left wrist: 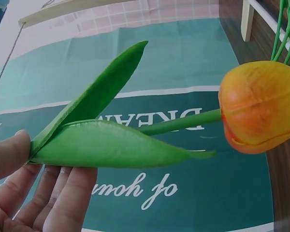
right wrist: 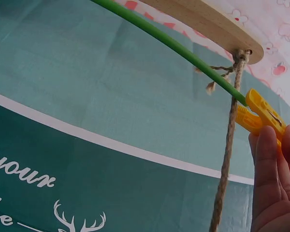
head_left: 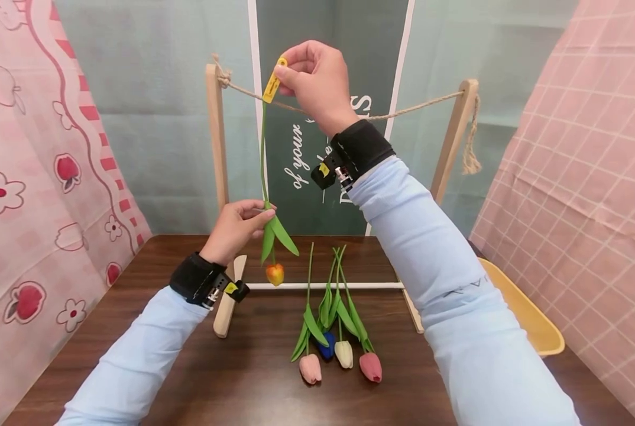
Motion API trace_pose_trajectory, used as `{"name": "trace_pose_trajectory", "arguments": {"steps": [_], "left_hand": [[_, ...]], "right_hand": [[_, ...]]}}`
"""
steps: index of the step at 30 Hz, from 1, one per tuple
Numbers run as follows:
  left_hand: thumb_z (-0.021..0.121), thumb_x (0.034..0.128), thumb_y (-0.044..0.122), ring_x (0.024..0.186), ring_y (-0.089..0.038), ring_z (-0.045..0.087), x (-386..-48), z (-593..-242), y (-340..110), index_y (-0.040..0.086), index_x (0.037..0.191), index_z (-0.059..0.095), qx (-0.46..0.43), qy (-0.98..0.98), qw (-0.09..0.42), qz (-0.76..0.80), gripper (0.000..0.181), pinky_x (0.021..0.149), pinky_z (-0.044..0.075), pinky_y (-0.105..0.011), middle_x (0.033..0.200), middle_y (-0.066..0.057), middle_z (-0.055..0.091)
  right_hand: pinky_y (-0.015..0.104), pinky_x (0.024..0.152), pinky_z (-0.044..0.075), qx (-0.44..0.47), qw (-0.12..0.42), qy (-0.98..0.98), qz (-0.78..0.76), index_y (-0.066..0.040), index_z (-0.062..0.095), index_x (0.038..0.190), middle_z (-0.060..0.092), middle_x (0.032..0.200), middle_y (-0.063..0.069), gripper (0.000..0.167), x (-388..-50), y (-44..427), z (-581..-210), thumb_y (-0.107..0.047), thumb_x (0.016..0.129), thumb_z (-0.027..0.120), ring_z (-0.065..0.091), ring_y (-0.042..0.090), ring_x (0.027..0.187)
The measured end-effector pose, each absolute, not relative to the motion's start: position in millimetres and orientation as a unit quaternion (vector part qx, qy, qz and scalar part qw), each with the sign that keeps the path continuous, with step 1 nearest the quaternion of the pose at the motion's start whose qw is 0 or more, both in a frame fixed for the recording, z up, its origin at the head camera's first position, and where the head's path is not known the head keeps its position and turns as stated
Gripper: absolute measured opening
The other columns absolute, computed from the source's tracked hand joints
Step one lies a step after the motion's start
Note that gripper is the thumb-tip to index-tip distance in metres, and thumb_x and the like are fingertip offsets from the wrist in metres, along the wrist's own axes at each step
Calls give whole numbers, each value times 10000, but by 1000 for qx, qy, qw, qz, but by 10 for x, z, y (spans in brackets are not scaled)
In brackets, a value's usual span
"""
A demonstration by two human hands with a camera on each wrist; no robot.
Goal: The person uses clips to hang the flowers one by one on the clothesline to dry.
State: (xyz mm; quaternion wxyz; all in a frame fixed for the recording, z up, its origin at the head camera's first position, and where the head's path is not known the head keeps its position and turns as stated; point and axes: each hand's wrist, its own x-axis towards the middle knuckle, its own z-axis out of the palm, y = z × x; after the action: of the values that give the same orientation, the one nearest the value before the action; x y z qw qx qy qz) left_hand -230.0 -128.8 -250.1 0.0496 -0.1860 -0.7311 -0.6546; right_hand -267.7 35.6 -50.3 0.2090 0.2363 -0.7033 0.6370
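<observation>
Pinching yellow clothespin (head_left: 274,84) beside rope (head_left: 421,106) with right hand (head_left: 320,80) | gripping orange tulip (head_left: 275,274) bloom-down with left hand (head_left: 236,229), lower | reading "of your" on green backdrop (head_left: 328,214) behind both hands

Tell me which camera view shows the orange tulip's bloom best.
The left wrist view: the bloom appears large and close, though cut slightly at the edge. The head view shows it small, hanging below the left hand; the right wrist view shows only green stem.

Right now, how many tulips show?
5: the orange tulip in the left hand; on the table, left to right, pale pink, blue, white and dark pink ones.
</observation>
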Motion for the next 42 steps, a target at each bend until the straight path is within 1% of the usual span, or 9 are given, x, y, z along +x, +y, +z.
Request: {"name": "trace_pose_trajectory", "arguments": {"steps": [8, 12, 18, 22, 26, 34, 40, 42], "left_hand": [[622, 967, 135, 836, -144, 676, -2330, -2510, -1274, -68, 1155, 631, -186, -738, 42, -647, 277, 761, 573, -318, 1094, -212, 671], [619, 968, 129, 832, -149, 681, -2328, -2516, -1269, -57, 1148, 638, -185, -736, 42, -650, 259, 762, 575, -330, 1086, -194, 677], [608, 974, 123, 853, -136, 677, -2354, -2522, -1280, -76, 1168, 620, -186, -736, 41, -650, 278, 794, 568, -374, 1110, -173, 674], [602, 977, 118, 867, -133, 671, -2363, -2525, -1294, -75, 1173, 617, -185, -740, 45, -645, 275, 798, 566, -357, 1147, -184, 663], [606, 975, 122, 874, -132, 669, -2356, -2541, -1306, -73, 1171, 621, -184, -744, 50, -640, 277, 794, 565, -332, 1136, -175, 671], [609, 973, 126, 884, -119, 670, -2353, -2560, -1298, -70, 1176, 620, -179, -742, 49, -644, 282, 796, 564, -334, 1133, -159, 674], [604, 976, 125, 888, -118, 671, -2354, -2552, -1286, -70, 1175, 621, -180, -742, 52, -644, 279, 827, 555, -394, 1138, -165, 670], [604, 976, 125, 885, -122, 671, -2355, -2551, -1287, -71, 1173, 621, -182, -742, 53, -644, 278, 827, 555, -397, 1130, -170, 672]], "right_hand": [[234, 716, 559, 219, 196, -721, 627, 4, 626, 926, 657, 828, 82, 87, -2712, 356, -524, -8, 879, 698, 660, 217, 778], [247, 723, 562, 218, 188, -727, 623, 10, 631, 939, 658, 828, 84, 91, -2729, 345, -524, -11, 880, 697, 660, 217, 768], [259, 719, 566, 211, 186, -735, 617, 9, 632, 954, 656, 832, 84, 100, -2746, 343, -510, -18, 883, 697, 654, 206, 739], [246, 698, 564, 210, 188, -746, 603, 7, 640, 975, 660, 846, 86, 119, -2759, 344, -518, -38, 884, 702, 646, 185, 713], [249, 706, 564, 212, 189, -757, 589, 8, 653, 1004, 669, 862, 87, 140, -2767, 332, -537, -57, 890, 702, 648, 180, 714], [232, 708, 563, 212, 164, -750, 605, 15, 657, 1059, 679, 931, 107, 181, -2728, 320, -550, -61, 899, 692, 677, 221, 807], [227, 724, 560, 214, 160, -747, 609, 13, 662, 1085, 688, 989, 118, 216, -2691, 324, -542, -78, 894, 702, 678, 210, 836], [226, 726, 560, 216, 161, -747, 608, 10, 664, 1095, 689, 1002, 116, 230, -2679, 323, -539, -84, 889, 709, 678, 206, 852]]}}
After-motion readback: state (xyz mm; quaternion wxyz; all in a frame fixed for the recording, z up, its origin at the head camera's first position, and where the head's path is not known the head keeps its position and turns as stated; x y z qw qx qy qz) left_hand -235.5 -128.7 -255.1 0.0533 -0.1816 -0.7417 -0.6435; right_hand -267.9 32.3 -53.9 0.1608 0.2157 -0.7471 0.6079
